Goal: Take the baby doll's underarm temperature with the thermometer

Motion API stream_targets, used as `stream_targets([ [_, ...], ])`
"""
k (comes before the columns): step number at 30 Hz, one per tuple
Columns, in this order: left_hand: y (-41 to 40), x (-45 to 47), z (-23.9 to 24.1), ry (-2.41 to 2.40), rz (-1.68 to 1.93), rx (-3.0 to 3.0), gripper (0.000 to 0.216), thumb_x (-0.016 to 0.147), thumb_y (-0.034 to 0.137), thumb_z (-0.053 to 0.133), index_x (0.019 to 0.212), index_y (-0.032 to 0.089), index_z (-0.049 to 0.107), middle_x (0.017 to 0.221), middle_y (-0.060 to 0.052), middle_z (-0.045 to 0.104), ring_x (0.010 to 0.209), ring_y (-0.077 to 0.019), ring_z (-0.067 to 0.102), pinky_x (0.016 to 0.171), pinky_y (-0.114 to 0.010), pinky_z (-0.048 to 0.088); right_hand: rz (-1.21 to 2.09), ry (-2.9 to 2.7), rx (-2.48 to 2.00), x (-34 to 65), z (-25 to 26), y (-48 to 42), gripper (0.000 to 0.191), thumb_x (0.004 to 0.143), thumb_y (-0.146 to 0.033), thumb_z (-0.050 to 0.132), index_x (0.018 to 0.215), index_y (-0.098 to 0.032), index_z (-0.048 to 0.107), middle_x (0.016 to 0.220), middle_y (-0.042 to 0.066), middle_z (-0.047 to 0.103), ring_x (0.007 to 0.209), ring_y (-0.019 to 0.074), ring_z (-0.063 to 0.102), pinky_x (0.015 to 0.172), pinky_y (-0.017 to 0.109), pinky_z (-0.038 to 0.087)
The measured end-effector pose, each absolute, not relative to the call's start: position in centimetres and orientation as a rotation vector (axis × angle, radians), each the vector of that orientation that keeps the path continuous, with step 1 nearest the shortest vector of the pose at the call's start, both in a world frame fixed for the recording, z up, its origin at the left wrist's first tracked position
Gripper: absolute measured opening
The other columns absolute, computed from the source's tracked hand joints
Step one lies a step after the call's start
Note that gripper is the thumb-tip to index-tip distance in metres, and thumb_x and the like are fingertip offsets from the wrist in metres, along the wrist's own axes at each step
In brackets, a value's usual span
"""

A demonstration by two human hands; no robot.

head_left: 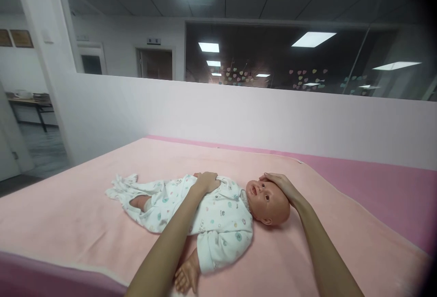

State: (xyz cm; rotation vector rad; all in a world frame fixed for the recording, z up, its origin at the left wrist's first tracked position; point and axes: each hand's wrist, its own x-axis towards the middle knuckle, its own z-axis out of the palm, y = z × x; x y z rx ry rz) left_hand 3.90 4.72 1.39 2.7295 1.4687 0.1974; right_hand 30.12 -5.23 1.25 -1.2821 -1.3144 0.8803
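Observation:
A baby doll (pixel 269 199) lies on its back, its head toward the right and its legs toward the left. It wears a white printed romper (pixel 221 210), whose leg end lies loose and crumpled, with part of a leg showing. My left hand (pixel 207 182) is closed over the far side of the doll's body, around its far arm; the fingertips are hidden. Against the far side and top of the doll's head rests my right hand (pixel 280 183), its fingers stretched out and cupped along the head. The doll's near hand (pixel 187 275) sticks out of its sleeve beside my left forearm.
The doll lies on a pink blanket (pixel 85 206) spread over a darker pink surface (pixel 375 192). A low white wall (pixel 273 115) runs behind it, with glass above. At far left, beyond a doorway, stands a table (pixel 29 102) with things on it.

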Motion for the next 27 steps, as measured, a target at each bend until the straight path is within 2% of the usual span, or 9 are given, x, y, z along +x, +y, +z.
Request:
stream_targets([
  [4,4.8,4.0,1.2,1.468,0.200,2.742,0.032,0.078,0.028,0.032,0.094,0.019,0.058,0.105,-0.010,0.062,0.098,-0.0270,0.054,0.084,-0.047,0.036,0.827,-1.302,-1.252,30.4,1.2,-5.2,0.039,0.069,-0.041,0.063,0.104,-0.022,0.061,0.119,0.005,0.056,0.111,0.0232,0.049,0.095,0.034,0.037],
  [6,4.8,4.0,1.0,1.473,0.208,2.740,0.032,0.078,0.029,0.032,0.094,0.019,0.058,0.103,-0.010,0.063,0.096,-0.0270,0.055,0.083,-0.046,0.036,0.806,-1.321,-1.274,30.3,1.4,-5.5,0.041,0.069,-0.040,0.063,0.107,-0.024,0.060,0.124,0.003,0.052,0.116,0.0232,0.044,0.098,0.033,0.035],
  [12,4.8,4.0,0.8,1.490,0.209,2.746,0.031,0.078,0.029,0.032,0.092,0.019,0.058,0.102,-0.009,0.063,0.096,-0.0260,0.055,0.083,-0.044,0.037,1.038,-1.442,-1.311,29.9,1.8,-6.3,0.043,0.074,-0.048,0.053,0.095,-0.013,0.067,0.099,0.009,0.066,0.094,0.0275,0.058,0.083,0.037,0.045],
  [17,5.0,4.0,0.8,1.483,0.205,2.767,0.031,0.079,0.029,0.031,0.093,0.020,0.057,0.104,-0.008,0.062,0.096,-0.0264,0.055,0.083,-0.047,0.036,0.846,-1.339,-1.316,30.1,1.6,-5.9,0.038,0.069,-0.043,0.060,0.098,-0.019,0.066,0.114,0.005,0.059,0.111,0.0244,0.049,0.095,0.034,0.036],
  [23,5.2,4.0,0.8,1.471,0.223,2.775,0.030,0.078,0.028,0.031,0.088,0.019,0.057,0.101,-0.010,0.063,0.095,-0.0266,0.055,0.083,-0.047,0.036,1.029,-1.441,-1.321,29.6,2.2,-6.7,0.048,0.073,-0.052,0.053,0.093,-0.011,0.068,0.093,0.009,0.067,0.088,0.0259,0.061,0.078,0.034,0.046],
  [27,5.1,4.0,0.9,1.473,0.227,2.773,0.029,0.077,0.027,0.032,0.088,0.019,0.057,0.101,-0.009,0.063,0.095,-0.0264,0.055,0.083,-0.047,0.036,0.925,-1.405,-1.314,29.8,1.9,-6.2,0.040,0.072,-0.047,0.055,0.096,-0.016,0.067,0.106,0.006,0.063,0.101,0.0244,0.055,0.087,0.033,0.042],
])
